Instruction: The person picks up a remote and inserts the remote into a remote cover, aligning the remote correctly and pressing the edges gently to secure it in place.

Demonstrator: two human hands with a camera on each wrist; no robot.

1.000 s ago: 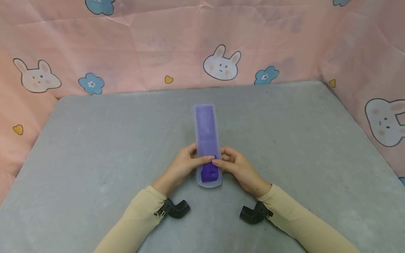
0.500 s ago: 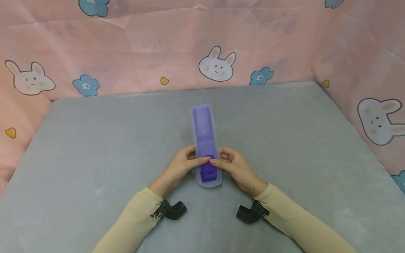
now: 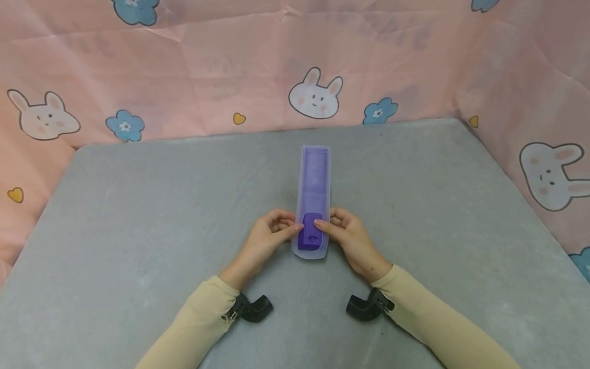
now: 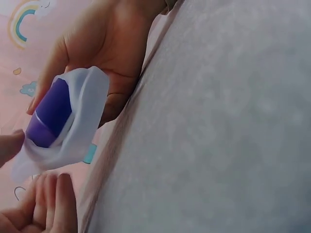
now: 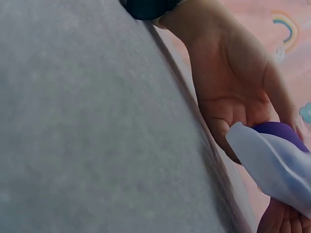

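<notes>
A long, narrow translucent purple case stretches away from me between both hands, near the middle of the table. At its near end is a solid dark purple block. My right hand grips the right side, thumb on the block's top and fingers under the edge. On the left, my left hand has its thumb tip at the block's left side, its curled fingers by the case's left edge and partly hidden. The left wrist view shows the case's pale curved end and the block. What lies underneath is hidden.
The grey tabletop extends on all sides of the hands. A pink curtain with rabbits and flowers borders its back and sides. Black camera mounts jut inward from both wrists.
The case has shifted right and slightly away, turning a little clockwise, with the right hand on it. My left thumb has slid from the block's top to its left edge.
</notes>
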